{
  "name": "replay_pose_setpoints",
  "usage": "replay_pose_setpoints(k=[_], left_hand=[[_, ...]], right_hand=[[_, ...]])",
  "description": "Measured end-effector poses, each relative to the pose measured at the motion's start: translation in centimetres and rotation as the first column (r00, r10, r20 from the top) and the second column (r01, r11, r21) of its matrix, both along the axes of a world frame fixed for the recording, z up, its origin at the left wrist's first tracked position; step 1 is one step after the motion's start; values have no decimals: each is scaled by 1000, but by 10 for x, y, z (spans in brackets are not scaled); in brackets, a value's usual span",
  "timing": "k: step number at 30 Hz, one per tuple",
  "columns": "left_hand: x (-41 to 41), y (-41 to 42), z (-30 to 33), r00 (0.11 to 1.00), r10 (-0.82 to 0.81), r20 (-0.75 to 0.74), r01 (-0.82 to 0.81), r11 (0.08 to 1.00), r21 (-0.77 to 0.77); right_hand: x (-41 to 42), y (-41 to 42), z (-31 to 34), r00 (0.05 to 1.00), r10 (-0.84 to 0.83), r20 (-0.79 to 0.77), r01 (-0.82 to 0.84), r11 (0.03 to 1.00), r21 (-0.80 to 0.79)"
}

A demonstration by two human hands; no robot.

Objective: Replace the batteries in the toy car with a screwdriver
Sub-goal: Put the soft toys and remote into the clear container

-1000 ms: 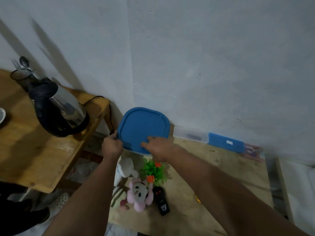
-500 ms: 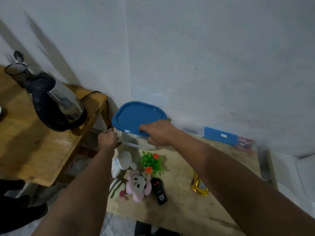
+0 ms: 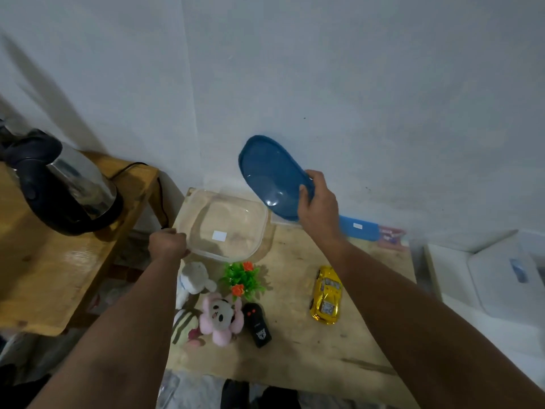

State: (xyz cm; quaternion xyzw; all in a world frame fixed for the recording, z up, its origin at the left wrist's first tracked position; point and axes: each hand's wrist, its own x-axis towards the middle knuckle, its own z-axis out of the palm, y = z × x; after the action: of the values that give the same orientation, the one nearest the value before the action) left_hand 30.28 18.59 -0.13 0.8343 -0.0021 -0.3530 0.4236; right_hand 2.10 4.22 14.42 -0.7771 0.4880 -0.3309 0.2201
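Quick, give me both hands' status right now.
Left hand: closed on the rim of the clear container.
Right hand: closed on the blue lid, held tilted above the table.

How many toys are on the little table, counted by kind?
Soft toys: 3, white, pink, striped
Toy cars: 1, yellow
Remote controls: 1, black
Total: 5

Behind the lid (image 3: 272,178): part of a pale box (image 3: 280,222), unreadable. Left of the lid: kettle (image 3: 63,184), cut by the frame edge. Right: white bin (image 3: 507,276), blurred.
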Motion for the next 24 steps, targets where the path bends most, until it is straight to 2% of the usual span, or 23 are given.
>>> replay_pose_setpoints(k=[5, 10, 13, 16, 24], left_hand=[[-5, -1, -1, 1000, 26, 7, -27, 999, 43], [-14, -2, 5, 993, 113, -32, -112, 993, 19], [-18, -1, 6, 986, 156, -59, -157, 987, -18], [-18, 2, 6, 984, 164, -76, -166, 986, -18], [-18, 9, 18, 987, 118, -108, -124, 991, -53]], right_hand=[[-52, 12, -34, 953, -271, 137, 238, 947, 214], [-81, 25, -79, 848, -511, 141, 387, 778, 495], [-84, 33, -96, 789, -593, 161, 395, 690, 606], [-80, 33, -106, 787, -609, 101, 405, 633, 659], [-66, 20, -103, 864, -487, -131, 463, 664, 587]])
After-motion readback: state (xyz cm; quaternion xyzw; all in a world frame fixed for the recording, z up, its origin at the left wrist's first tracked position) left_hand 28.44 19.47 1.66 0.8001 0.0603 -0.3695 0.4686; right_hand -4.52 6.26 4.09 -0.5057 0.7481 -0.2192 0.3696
